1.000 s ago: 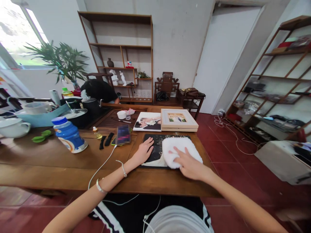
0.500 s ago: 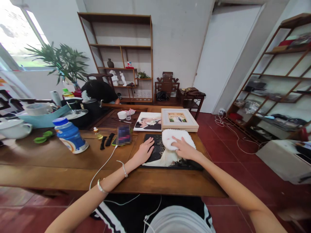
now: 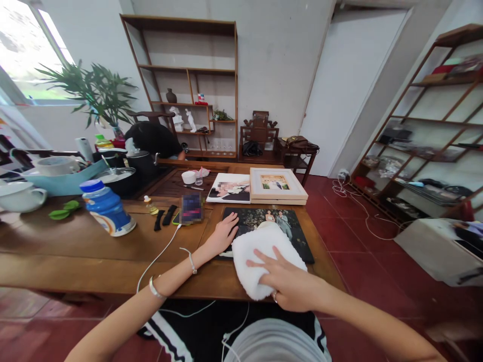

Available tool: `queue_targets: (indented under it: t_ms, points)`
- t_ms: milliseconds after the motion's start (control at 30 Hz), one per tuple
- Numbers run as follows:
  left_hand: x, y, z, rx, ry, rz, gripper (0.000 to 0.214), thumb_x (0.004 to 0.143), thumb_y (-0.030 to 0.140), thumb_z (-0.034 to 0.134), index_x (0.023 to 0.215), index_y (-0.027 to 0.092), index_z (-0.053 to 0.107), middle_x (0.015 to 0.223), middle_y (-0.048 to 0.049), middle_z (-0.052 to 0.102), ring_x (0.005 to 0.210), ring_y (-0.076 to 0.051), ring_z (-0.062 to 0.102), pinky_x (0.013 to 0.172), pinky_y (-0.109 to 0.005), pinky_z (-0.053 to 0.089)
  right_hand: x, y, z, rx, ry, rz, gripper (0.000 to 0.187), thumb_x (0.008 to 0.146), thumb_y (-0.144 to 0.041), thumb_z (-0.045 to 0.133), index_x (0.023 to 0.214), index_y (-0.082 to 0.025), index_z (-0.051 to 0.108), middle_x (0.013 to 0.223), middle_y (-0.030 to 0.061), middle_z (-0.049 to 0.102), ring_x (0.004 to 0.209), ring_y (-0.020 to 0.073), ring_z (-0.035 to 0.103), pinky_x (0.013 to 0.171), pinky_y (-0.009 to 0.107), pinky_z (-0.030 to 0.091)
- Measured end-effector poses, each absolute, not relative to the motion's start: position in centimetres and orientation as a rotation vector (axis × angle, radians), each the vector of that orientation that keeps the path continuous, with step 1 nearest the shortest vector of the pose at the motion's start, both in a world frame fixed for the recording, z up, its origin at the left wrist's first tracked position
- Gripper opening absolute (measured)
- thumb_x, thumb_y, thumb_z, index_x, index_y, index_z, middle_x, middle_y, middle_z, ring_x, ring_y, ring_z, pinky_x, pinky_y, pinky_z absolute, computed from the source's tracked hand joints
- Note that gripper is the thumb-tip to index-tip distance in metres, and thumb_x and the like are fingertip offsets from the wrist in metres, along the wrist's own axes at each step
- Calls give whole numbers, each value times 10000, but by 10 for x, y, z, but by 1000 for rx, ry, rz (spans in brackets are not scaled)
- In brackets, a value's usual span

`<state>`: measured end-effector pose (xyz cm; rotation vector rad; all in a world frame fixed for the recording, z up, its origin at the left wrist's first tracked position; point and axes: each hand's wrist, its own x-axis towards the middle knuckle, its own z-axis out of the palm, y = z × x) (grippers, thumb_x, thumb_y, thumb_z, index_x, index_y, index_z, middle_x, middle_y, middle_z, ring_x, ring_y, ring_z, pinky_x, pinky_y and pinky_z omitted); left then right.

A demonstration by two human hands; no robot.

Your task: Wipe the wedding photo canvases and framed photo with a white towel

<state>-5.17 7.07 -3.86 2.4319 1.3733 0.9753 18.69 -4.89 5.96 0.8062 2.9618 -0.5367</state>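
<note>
A dark photo panel (image 3: 294,229) showing a couple lies flat on the wooden table (image 3: 94,251) in front of me. My left hand (image 3: 224,234) rests flat on its left edge, fingers spread. My right hand (image 3: 281,279) presses a white fluffy cloth (image 3: 256,249) against the panel's near part, fingers spread over the cloth, close to the table's front edge. The cloth covers the lower middle of the picture.
Behind the panel lie a light-framed photo (image 3: 277,185) and a frameless print (image 3: 230,188). A phone (image 3: 190,210) with a white cable, a blue-capped bottle (image 3: 105,208), pots and a teapot crowd the left. Shelves line the walls; a person sits behind the table.
My right hand dragged the cloth from the panel's far end back toward me, uncovering the couple in the picture. My left hand has stayed put.
</note>
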Motion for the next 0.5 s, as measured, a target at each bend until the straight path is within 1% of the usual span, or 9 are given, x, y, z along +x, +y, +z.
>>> queue_targets:
  t_ms: [100, 167, 333, 400, 500]
  points:
    - [-52, 70, -38, 2425, 1377, 959, 376, 896, 264, 387, 1209, 122, 541, 1347, -143, 461, 1296, -242, 361, 1037, -462, 347, 193, -29, 62, 819, 2946, -608, 530, 633, -28, 411, 1109, -199, 570, 1408, 80, 382, 1366, 220, 140, 1077, 551, 110]
    - [-52, 71, -39, 2426, 1377, 958, 378, 898, 264, 384, 1208, 116, 541, 1344, -150, 463, 1295, -243, 363, 1037, -465, 347, 195, -5, 60, 900, 2937, -587, 514, 645, -26, 402, 1105, -188, 566, 1392, 106, 402, 1365, 215, 147, 1071, 549, 131]
    - [-52, 73, -43, 2434, 1375, 990, 364, 890, 255, 398, 1203, 141, 545, 1345, -131, 467, 1289, -238, 373, 1033, -468, 351, 188, 59, 44, 1245, 2917, -298, 522, 705, -43, 411, 1206, -161, 496, 1429, 155, 320, 1361, 289, 137, 1005, 638, 156]
    - [-53, 74, -43, 2440, 1368, 988, 365, 888, 253, 398, 1203, 140, 545, 1342, -130, 471, 1287, -237, 376, 1033, -462, 353, 180, 72, 39, 1319, 2920, -176, 507, 732, -68, 424, 1225, -170, 482, 1439, 144, 302, 1357, 317, 125, 973, 678, 149]
    - [-52, 73, -42, 2441, 1377, 979, 370, 889, 262, 395, 1200, 131, 548, 1337, -140, 474, 1283, -245, 381, 1029, -465, 356, 170, 68, 33, 1357, 2930, -72, 433, 763, -112, 451, 1183, -191, 521, 1452, 114, 288, 1351, 344, 105, 953, 711, 120]
